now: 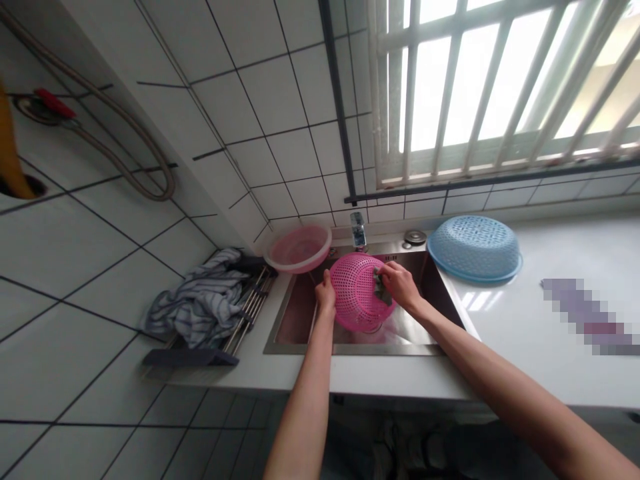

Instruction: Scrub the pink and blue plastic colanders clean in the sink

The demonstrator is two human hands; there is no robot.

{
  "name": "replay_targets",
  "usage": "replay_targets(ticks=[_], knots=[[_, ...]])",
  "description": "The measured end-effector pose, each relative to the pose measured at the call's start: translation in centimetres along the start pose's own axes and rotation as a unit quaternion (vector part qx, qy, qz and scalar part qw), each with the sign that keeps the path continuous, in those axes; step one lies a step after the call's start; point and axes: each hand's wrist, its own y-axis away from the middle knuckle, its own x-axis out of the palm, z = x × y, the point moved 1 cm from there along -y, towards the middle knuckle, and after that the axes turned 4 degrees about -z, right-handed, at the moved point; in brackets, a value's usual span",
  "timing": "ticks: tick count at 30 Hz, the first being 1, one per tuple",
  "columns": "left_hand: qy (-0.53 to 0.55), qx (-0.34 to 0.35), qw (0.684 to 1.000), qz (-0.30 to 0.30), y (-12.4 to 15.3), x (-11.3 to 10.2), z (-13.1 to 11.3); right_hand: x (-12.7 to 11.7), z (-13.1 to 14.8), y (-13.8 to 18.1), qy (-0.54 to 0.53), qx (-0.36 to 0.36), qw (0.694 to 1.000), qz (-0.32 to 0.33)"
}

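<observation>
A pink plastic colander (355, 293) is held tilted over the steel sink (297, 313). My left hand (326, 293) grips its left rim, fingers closed, with the thumb up along the edge. My right hand (399, 283) is closed on a greenish-grey cloth (383, 288), which lies against the colander's right side. Behind the colander stands the chrome faucet (358, 230). The bottom of the sink is partly hidden by the colander and my forearms.
A pink basin (300, 247) sits at the sink's back left corner. An upside-down blue basket (475, 247) lies on the right counter (530, 347). On the left, a striped cloth (205, 297) covers part of a metal rack (250, 310). A drain plug (415, 237) rests on the sink's back ledge.
</observation>
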Motion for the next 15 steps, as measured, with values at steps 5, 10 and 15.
replay_targets(ticks=[5,10,15], knots=[[-0.015,0.001,1.0,-0.02,-0.7,-0.2,0.5,-2.0,-1.6,0.2,0.112,0.093,0.981,0.129],[-0.06,0.021,0.997,-0.036,-1.1,-0.4,0.3,-1.2,-0.1,1.0,-0.047,-0.021,0.963,0.265],[-0.078,0.032,0.996,-0.033,-0.7,-0.1,-0.3,0.1,0.9,0.7,-0.183,-0.049,0.968,0.165]])
